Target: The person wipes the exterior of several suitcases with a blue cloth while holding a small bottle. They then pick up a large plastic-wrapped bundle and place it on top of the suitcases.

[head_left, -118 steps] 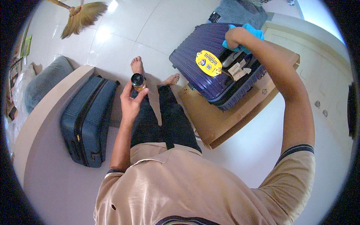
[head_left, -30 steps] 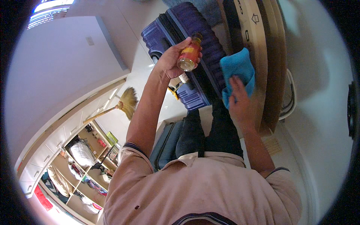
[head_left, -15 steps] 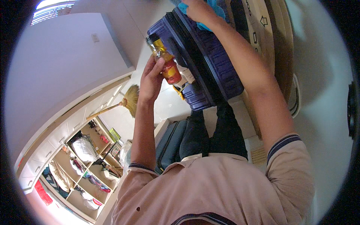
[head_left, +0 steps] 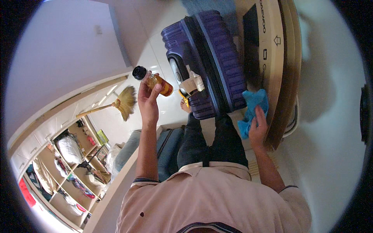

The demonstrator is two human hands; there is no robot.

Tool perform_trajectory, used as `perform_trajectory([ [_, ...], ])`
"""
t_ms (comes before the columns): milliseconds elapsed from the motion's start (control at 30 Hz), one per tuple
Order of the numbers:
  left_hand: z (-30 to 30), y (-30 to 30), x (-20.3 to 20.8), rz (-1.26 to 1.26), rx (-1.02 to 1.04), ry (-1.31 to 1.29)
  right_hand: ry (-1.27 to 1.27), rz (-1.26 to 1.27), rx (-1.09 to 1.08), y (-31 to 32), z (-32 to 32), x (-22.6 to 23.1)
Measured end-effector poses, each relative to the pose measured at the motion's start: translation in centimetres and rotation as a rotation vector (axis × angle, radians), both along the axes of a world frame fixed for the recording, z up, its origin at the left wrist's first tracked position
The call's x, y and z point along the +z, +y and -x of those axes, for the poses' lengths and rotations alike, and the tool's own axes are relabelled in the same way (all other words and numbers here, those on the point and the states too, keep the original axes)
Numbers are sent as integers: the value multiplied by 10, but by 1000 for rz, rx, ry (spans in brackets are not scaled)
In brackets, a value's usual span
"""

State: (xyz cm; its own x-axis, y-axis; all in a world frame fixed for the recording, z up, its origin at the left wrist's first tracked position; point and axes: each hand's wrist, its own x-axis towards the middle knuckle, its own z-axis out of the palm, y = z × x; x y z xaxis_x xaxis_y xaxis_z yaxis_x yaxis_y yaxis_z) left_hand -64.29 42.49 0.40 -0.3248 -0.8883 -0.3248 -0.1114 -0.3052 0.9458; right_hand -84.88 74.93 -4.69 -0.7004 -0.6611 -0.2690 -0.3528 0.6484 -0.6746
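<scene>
My left hand [head_left: 149,101] is wrapped round a small clear bottle [head_left: 158,83] with a black cap and a red and yellow label. The bottle is tilted, its cap toward the upper left. My right hand [head_left: 258,130] grips a blue cloth [head_left: 254,105], which hangs loosely beside the suitcase's lower right corner. Between the two hands stands a dark purple ribbed suitcase [head_left: 229,58] with a black zip band, right in front of my legs. A pale tag [head_left: 193,84] and a yellow strap [head_left: 183,98] hang on its left side.
Flat cardboard boxes [head_left: 276,58] lean along the right wall. A straw broom [head_left: 126,103] lies to the left, near open shelves [head_left: 74,174] full of clothes and bags. A dark teal case [head_left: 169,149] sits by my left leg. A blue-grey mat [head_left: 211,6] lies beyond the suitcase.
My right hand has drawn back from the suitcase's far end with the blue cloth, coming near my right side. The bottle in my left hand has tilted further over and moved slightly left.
</scene>
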Motion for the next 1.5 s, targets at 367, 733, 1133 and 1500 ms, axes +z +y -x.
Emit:
perform_trajectory([
  [367, -85, 44, -21, -256, -109, -144, 145, 432, 48, -218, 37, -22],
  [733, -29, -26, -70, -179, -718, -131, 368, 127, 66, -344, 33, 27],
  [1133, -154, -19, -101, 255, -359, 160, 559, 46, 315, -458, -67, 57],
  [1500, -299, 3, -190, -102, 45, -61, 364, -966, 1554, -303, -218, -325],
])
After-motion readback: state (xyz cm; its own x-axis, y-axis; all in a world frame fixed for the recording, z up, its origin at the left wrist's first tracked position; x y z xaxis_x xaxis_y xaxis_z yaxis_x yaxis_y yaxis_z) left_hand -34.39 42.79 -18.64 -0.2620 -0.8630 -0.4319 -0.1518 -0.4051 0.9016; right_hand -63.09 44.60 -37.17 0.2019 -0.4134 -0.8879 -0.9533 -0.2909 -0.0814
